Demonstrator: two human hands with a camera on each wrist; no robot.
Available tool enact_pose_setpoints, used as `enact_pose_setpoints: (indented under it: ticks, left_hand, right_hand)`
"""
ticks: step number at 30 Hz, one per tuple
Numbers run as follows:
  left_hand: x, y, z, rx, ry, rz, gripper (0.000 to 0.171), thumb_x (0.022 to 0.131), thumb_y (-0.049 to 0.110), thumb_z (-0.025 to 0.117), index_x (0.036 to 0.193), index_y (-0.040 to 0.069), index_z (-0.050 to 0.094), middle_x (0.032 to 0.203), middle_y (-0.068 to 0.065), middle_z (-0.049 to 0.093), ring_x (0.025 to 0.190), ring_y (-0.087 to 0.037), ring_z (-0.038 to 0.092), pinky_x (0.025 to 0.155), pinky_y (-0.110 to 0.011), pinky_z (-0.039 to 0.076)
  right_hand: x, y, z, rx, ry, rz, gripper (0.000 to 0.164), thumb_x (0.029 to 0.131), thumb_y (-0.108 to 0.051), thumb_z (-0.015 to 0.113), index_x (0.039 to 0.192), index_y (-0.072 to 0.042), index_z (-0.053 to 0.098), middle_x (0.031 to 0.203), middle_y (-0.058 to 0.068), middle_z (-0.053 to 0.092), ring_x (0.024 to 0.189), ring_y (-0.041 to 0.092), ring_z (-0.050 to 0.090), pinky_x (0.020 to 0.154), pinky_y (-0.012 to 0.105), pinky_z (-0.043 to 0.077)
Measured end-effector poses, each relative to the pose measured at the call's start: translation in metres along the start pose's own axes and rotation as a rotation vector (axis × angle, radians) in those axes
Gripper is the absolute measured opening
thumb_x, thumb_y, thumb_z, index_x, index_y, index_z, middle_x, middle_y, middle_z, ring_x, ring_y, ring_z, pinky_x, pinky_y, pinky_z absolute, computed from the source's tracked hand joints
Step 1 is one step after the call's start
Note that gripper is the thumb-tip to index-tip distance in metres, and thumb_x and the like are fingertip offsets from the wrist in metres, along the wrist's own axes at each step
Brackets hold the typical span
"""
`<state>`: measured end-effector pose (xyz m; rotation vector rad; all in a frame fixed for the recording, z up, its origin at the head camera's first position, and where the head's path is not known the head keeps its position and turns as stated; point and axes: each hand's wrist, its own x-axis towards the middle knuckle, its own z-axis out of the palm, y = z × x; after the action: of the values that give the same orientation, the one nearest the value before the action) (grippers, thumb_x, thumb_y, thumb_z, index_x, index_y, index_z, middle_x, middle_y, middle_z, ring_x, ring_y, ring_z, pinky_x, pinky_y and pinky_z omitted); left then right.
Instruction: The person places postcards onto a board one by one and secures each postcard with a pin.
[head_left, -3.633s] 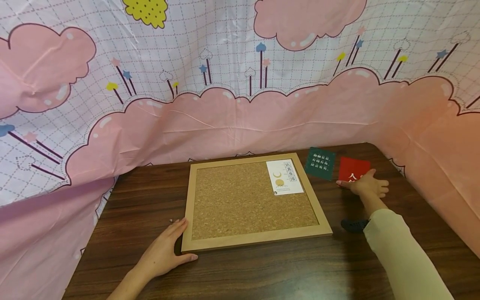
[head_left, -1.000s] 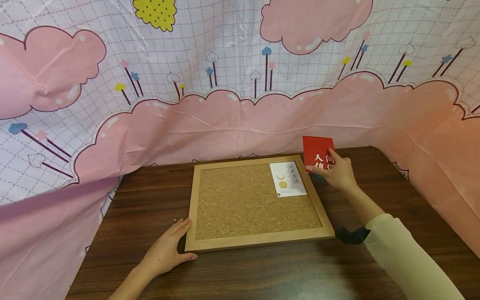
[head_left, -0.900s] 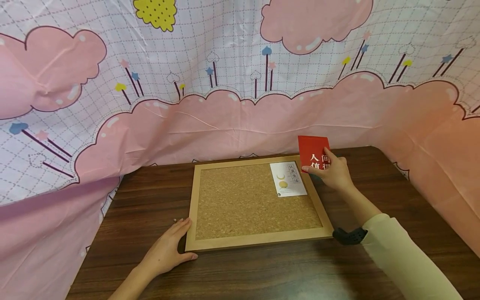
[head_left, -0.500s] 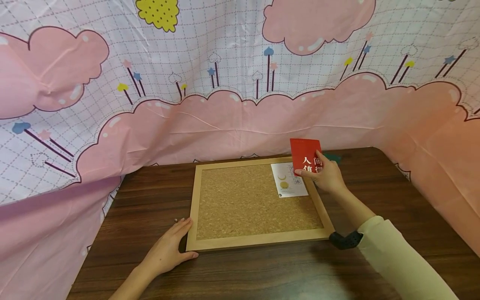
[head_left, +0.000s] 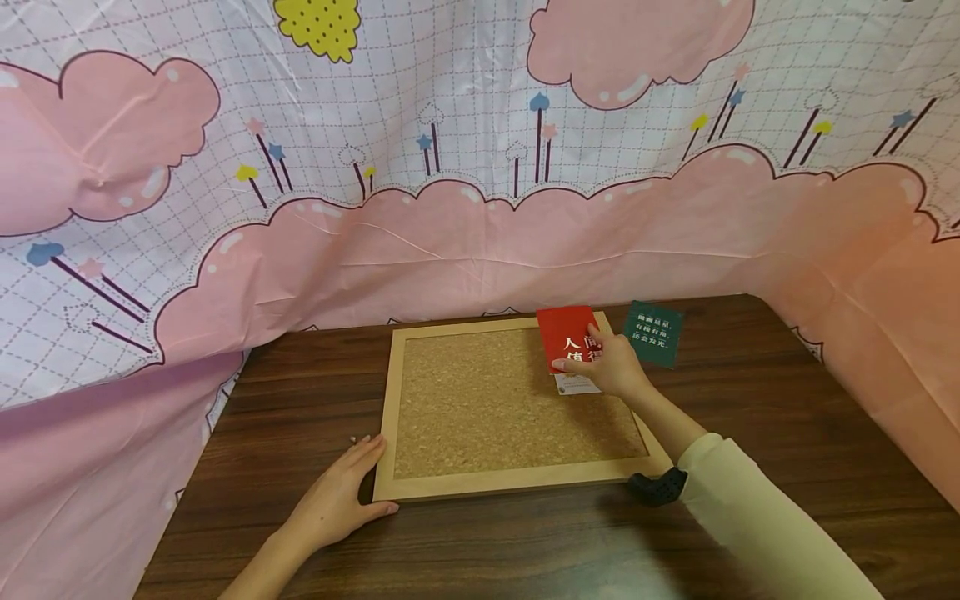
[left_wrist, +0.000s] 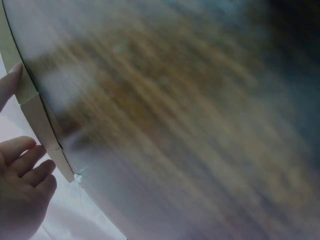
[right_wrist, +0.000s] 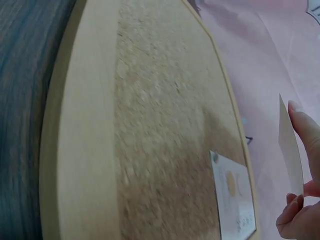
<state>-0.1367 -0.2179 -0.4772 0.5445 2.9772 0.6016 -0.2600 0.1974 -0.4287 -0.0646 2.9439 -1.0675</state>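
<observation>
A wood-framed cork board point(head_left: 480, 417) lies flat on the table. Between thumb and fingers, my right hand point(head_left: 613, 367) pinches a red card point(head_left: 561, 329) with white characters, above the board's upper right part. Seen from the right wrist, the red card point(right_wrist: 290, 142) is held edge-on, apart from the cork. Beneath it, a white card point(head_left: 577, 384) with a moon picture lies on the cork, mostly covered in the head view; a round pin head point(right_wrist: 215, 156) shows at its corner. My left hand point(head_left: 326, 504) rests with extended fingers against the board's lower left edge.
A dark green card point(head_left: 654, 335) with white characters lies on the brown wooden table point(head_left: 480, 550), right of the board. A tiny object point(head_left: 353, 439) sits left of the board, by the left fingertips. A patterned pink and white cloth point(head_left: 420, 242) hangs behind the table.
My right hand has picked the red card up from the table at right and brought it left, over the white card. The green card shows again. My left hand stays at the board's edge.
</observation>
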Motion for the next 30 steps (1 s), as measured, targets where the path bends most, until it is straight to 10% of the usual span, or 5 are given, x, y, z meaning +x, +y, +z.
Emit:
enact_pose_setpoints:
  ticks: [11,30]
  left_hand:
    - [0.000,-0.003,0.002,-0.007,0.006,0.002,0.092,0.072,0.043,0.083,0.145,0.003,0.043,0.153,-0.013,0.039,0.141,-0.037,0.037,0.107,-0.054,0.041]
    - [0.000,0.000,-0.001,-0.015,-0.008,-0.003,0.090,0.073,0.041,0.082,0.144,0.002,0.043,0.153,-0.013,0.039,0.142,-0.036,0.036,0.109,-0.053,0.039]
  right_hand:
    - [0.004,-0.017,0.021,0.046,-0.013,-0.058,0.097,0.080,-0.041,0.078,0.147,0.009,0.029,0.111,0.028,0.062,0.071,0.017,0.051,0.058,0.020,0.041]
    - [0.017,-0.036,0.062,0.001,-0.038,0.002,0.099,0.077,-0.047,0.079,0.147,0.006,0.032,0.118,0.030,0.052,0.102,0.032,0.045,0.076,0.033,0.044]
